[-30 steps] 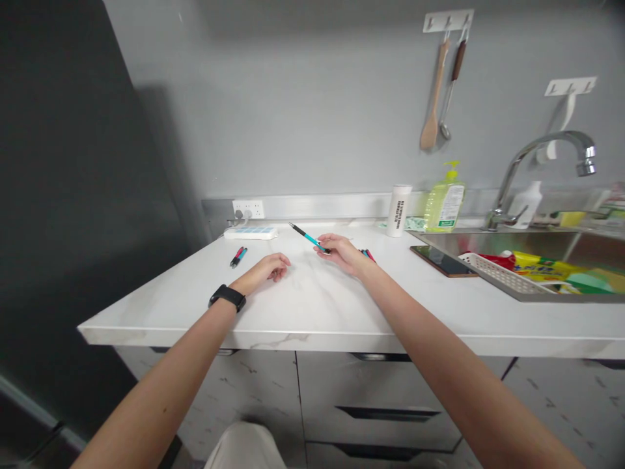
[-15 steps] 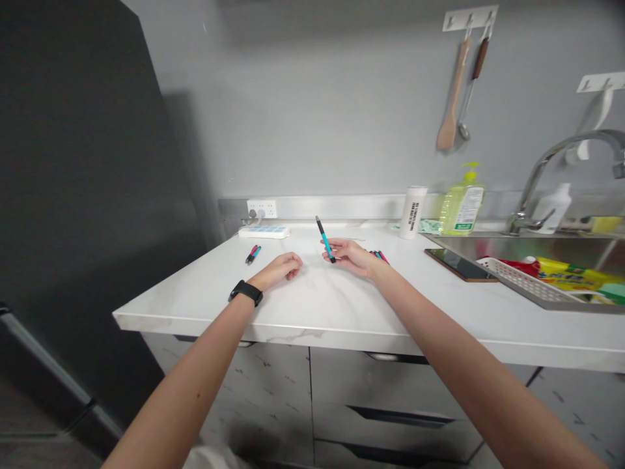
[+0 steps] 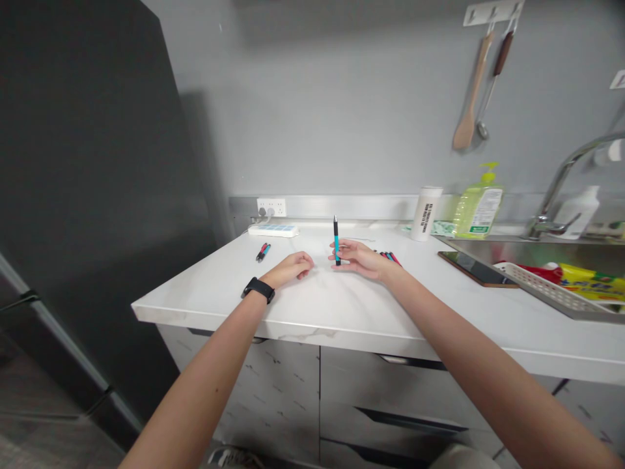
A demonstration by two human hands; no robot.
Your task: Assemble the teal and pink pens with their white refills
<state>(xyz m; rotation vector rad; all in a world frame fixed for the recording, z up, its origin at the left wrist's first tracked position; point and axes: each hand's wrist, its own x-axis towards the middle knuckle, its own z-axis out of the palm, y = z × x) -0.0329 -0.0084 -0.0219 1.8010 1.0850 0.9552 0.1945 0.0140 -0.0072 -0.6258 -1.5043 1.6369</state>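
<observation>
pinched between thumb and fingertips, one teal-and-black pen (image 3: 336, 242) stands upright in the right hand (image 3: 359, 258), the fingers closed on its lower barrel and the rest of the hand relaxed. the left hand (image 3: 293, 268) lies on the white marble countertop (image 3: 205, 305) with its fingers loosely curled, holding nothing, a black watch (image 3: 258, 289) on its wrist.

the held pen has a teal barrel, a black upper section and a slim dark tip pointing up. it sits above the counter, just right of the left hand, and i cannot tell whether its lower end touches the stone.

two more pens (image 3: 262, 252) lie side by side beyond the left hand, showing red and teal. a bunch of pens (image 3: 388, 258) lies just past the right hand, partly hidden by it: at least three, with black, teal and red showing, though the exact count is hard to tell.

only a narrow gap separates the two hands. both forearms cross the counter's front edge, and the counter's left end lies beyond the left hand. toward the back stand one white power strip (image 3: 272, 230) and one white tumbler (image 3: 426, 213). to the right lie one dark phone (image 3: 476, 269) and one white plastic basket (image 3: 547, 290) at the steel sink.
</observation>
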